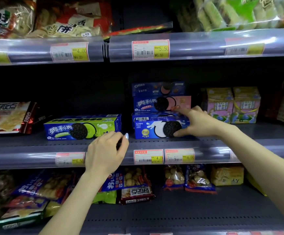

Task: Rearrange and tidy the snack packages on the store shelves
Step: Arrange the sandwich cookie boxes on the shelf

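Note:
On the middle shelf [36,145] a green-and-blue Oreo box [82,127] lies lengthwise. To its right stands a stack of Oreo boxes: an upside-down blue-and-white box [156,128] at the bottom, a pink-and-blue box [161,103] on it, and a dark blue box [156,89] on top. My right hand [197,122] grips the right end of the bottom blue-and-white box, thumb on its front and forefinger reaching up to the pink box. My left hand [106,153] hovers with curled fingers at the shelf edge, just below the green box's right end, holding nothing I can see.
Pink-and-yellow cartons [232,106] stand right of the stack. A cracker bag [9,117] lies at the shelf's left. Rice cracker bags [53,19] and green packs [239,12] fill the top shelf. Biscuit bags [131,180] lie on the lower shelf. Price tags [150,49] line the shelf rails.

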### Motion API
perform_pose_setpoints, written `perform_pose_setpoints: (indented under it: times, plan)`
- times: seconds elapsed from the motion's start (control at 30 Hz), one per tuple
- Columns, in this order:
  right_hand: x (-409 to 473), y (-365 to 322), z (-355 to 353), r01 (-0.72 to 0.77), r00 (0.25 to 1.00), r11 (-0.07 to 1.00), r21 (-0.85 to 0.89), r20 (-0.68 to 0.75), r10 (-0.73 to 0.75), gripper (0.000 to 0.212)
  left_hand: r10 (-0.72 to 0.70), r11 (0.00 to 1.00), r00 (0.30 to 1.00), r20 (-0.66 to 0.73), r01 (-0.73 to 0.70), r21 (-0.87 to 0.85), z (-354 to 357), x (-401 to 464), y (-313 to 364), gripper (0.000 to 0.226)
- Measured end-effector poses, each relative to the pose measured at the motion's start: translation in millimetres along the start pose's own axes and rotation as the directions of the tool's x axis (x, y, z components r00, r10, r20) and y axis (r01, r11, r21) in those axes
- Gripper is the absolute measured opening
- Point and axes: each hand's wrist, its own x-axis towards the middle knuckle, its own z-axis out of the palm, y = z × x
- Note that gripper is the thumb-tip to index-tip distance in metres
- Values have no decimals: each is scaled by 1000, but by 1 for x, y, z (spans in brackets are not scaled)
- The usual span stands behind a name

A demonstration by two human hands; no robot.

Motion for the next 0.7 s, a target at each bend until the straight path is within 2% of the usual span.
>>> perform_pose_setpoints:
  times: [0.1, 0.2, 0.33, 0.43, 0.5, 0.57, 0.63, 0.7]
  plan:
    - [5, 3, -16, -24, 994, 999, 38, 111, 20, 88, 0, 1000, 1000, -10, 0, -2, 0, 0, 0, 41]
    - [15, -9, -20, 28, 991, 999, -28, 133, -24, 81, -3, 1000, 1000, -14, 3, -5, -1, 0, 1, 41]
    - [26, -29, -11, 101, 980, 993, 57, 169, -109, 75, -10, 1000, 1000, -8, 10, -13, -1, 0, 1, 40]
    - [30, -33, -8, 123, 986, 987, 108, 97, -133, 70, -13, 1000, 1000, -10, 12, -24, -1, -1, 1, 38]
    - [30, -33, -10, 139, 990, 979, 152, -7, -140, 66, -12, 1000, 1000, -6, 12, -27, -1, -1, 1, 38]
    - [30, -33, -17, 160, 982, 943, 292, -147, -121, 60, -17, 1000, 1000, -8, 17, -25, -1, -1, 1, 37]
    - [28, -32, -25, 195, 965, 844, 500, -252, -74, 52, -17, 1000, 1000, -9, 17, -25, -1, -1, 1, 38]
    - [25, -30, -29, 197, 962, 714, 672, -272, -9, 47, -18, 1000, 1000, -11, 18, -24, -1, -1, 1, 39]
